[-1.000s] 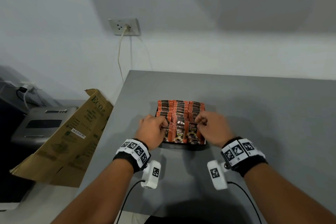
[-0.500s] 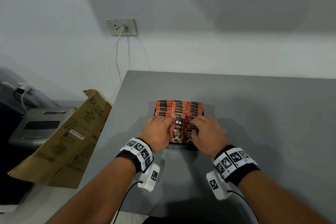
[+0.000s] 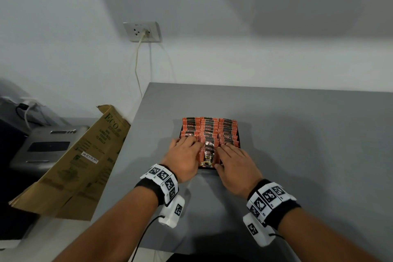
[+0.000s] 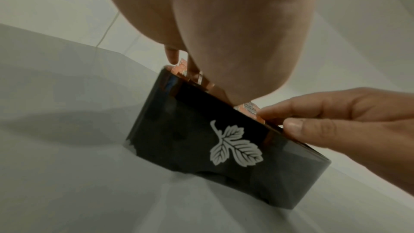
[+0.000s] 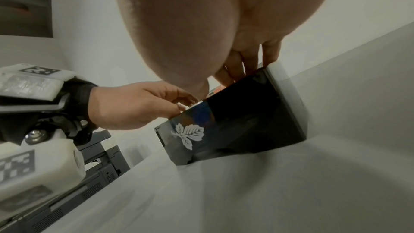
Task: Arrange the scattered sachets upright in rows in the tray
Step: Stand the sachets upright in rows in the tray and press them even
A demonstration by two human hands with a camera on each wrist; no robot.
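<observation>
A matte grey tabletop (image 3: 297, 134) is seen set against a plain white wall (image 3: 212, 6). A glossy black tray with a white leaf emblem (image 4: 235, 144) stands on it, packed with orange-and-black sachets (image 3: 209, 127) held upright in three rows. The left hand (image 3: 184, 159) and right hand (image 3: 236, 166) are laid flat on the near sachets, fingers extended, nothing gripped. A wall socket with white cable (image 3: 142, 32), a folded brown cardboard box (image 3: 70, 168) and a grey printer (image 3: 44, 147) are noted at left.

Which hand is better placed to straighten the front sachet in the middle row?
Probably the right hand: its fingers lie beside the front middle sachet, its thumb by the tray front. The left hand lies flat over the left row.
</observation>
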